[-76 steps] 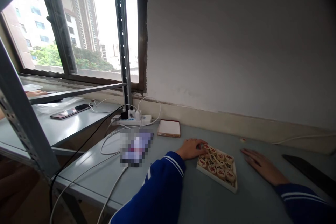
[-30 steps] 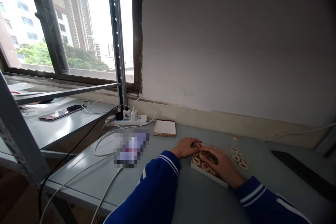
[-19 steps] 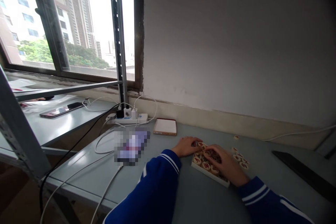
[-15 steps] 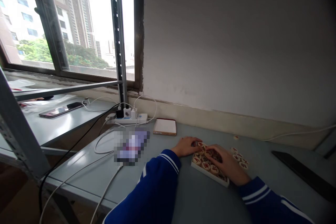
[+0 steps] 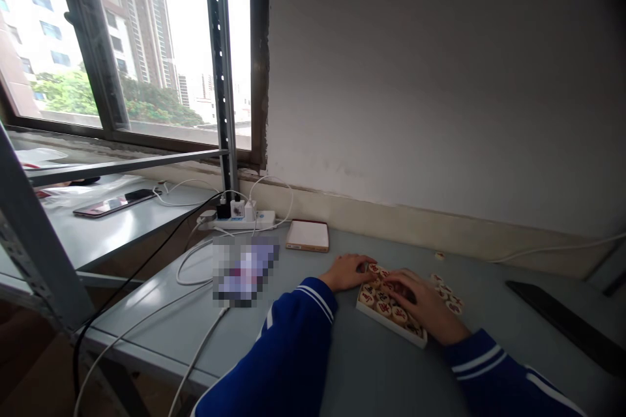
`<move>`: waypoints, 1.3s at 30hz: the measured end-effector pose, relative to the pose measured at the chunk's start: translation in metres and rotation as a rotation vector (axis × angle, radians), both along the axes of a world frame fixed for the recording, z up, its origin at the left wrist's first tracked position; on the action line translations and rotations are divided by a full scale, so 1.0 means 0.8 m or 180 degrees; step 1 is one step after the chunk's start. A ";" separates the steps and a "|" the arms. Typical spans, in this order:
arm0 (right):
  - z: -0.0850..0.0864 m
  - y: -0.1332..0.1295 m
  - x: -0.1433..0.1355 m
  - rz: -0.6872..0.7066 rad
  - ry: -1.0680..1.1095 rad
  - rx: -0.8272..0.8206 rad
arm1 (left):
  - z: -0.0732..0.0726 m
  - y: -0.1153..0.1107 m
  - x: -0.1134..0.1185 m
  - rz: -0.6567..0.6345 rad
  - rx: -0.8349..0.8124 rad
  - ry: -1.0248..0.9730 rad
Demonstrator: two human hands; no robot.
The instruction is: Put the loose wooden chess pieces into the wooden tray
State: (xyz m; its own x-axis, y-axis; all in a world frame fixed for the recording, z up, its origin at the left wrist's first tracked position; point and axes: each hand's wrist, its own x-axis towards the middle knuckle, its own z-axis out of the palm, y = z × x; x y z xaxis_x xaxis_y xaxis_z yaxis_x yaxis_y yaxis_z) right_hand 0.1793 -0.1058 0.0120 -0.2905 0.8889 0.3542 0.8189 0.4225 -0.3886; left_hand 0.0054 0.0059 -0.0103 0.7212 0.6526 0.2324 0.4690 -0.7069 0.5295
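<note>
A shallow white box (image 5: 390,325) on the grey table holds several round wooden pieces (image 5: 383,308) marked with red and dark characters. My left hand (image 5: 348,272) rests at the box's far left corner, its fingers bent around the edge; what its fingertips hold, if anything, is hidden. Over the right part of the box lies my right hand (image 5: 425,306), fingers curled down among the pieces; its fingertips are partly hidden. Right of the box, several loose pieces (image 5: 447,293) lie on the table, and a single piece (image 5: 439,255) sits farther back.
A box lid (image 5: 308,236) lies near the wall. Left of it are a white power strip (image 5: 264,220) with chargers and cables, and a blurred phone (image 5: 248,272). A long black object (image 5: 562,322) lies at the right. A metal shelf post (image 5: 221,71) stands by the window.
My right hand has shifted very slightly over the pieces. My left hand, the box and the loose pieces look the same.
</note>
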 end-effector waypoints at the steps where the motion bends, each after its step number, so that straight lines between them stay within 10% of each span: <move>1: -0.001 0.001 0.001 0.0010 -0.0006 0.0011 | 0.000 0.000 0.000 -0.0007 -0.0004 -0.0008; 9: 0.002 0.000 0.002 -0.0160 -0.0001 0.0178 | 0.000 -0.001 -0.001 -0.0022 0.0035 0.0058; 14: -0.011 0.011 0.045 -0.1204 -0.0624 0.0717 | 0.000 -0.001 -0.002 -0.0030 0.0022 -0.0011; 19: -0.053 0.025 0.097 -0.2138 -0.1351 0.0014 | 0.001 -0.002 -0.002 -0.0036 0.0052 0.0073; 39: -0.038 0.022 0.089 -0.1584 -0.0384 0.0356 | 0.002 -0.004 -0.001 -0.0022 0.0031 -0.0028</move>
State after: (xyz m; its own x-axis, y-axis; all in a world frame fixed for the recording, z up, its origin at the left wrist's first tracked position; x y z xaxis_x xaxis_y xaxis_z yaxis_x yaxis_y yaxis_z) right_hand 0.2503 -0.0885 -0.0185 0.1129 0.8884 0.4450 0.9672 0.0043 -0.2540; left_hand 0.0045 0.0031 -0.0089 0.7235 0.6453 0.2450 0.4595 -0.7152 0.5267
